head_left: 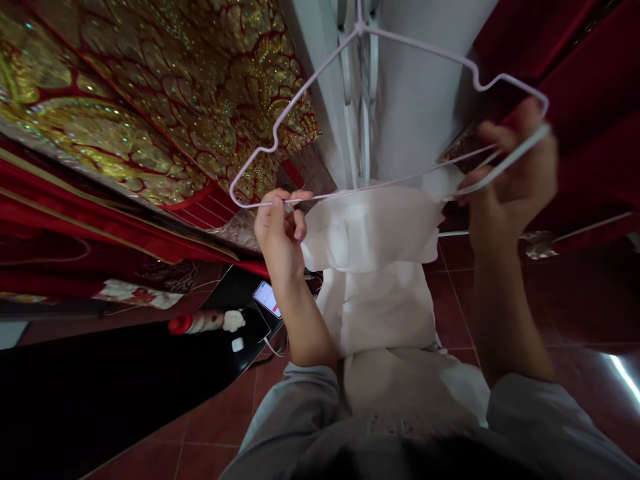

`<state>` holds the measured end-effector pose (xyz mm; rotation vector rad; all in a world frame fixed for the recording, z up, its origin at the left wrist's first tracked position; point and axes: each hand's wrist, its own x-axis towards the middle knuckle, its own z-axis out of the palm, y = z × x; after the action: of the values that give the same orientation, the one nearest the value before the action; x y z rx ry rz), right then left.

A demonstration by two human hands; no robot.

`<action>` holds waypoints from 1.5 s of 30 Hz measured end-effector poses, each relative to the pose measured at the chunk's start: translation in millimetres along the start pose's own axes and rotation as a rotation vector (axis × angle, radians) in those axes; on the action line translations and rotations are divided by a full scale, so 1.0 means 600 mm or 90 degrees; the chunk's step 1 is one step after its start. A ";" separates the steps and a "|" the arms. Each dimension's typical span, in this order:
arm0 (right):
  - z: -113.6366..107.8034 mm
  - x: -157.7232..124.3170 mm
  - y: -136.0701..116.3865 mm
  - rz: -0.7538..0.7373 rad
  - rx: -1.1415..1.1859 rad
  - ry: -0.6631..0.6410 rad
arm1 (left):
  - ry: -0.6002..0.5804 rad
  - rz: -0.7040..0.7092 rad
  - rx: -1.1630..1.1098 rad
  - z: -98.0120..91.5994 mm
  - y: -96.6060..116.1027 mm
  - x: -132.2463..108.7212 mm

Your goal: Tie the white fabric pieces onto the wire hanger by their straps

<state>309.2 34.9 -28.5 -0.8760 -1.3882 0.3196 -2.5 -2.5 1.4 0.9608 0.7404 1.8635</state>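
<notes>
A pale lilac clothes hanger spans the view in front of me, with its notched shoulders and a thin lower bar. My left hand pinches the lower bar near its left corner, with a small bit of white between the fingers. At the opposite corner, my right hand is closed around a white strap that stretches up to the hanger's right end. That hand is partly blurred. White garment fabric hangs just below the bar between my hands; its join to the strap is unclear.
Red garments with gold sequins hang at the left, and dark red cloth at the right. A pale panel with metal bars stands ahead. A black table holds a phone, a red-capped bottle and a small white case.
</notes>
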 end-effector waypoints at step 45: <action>-0.032 0.054 -0.007 -0.058 0.032 0.211 | 0.100 0.081 0.066 -0.039 -0.023 0.045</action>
<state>332.6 47.1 -0.9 -0.7826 -1.1029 0.1313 -24.6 25.0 -13.0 0.9530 0.8953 2.0452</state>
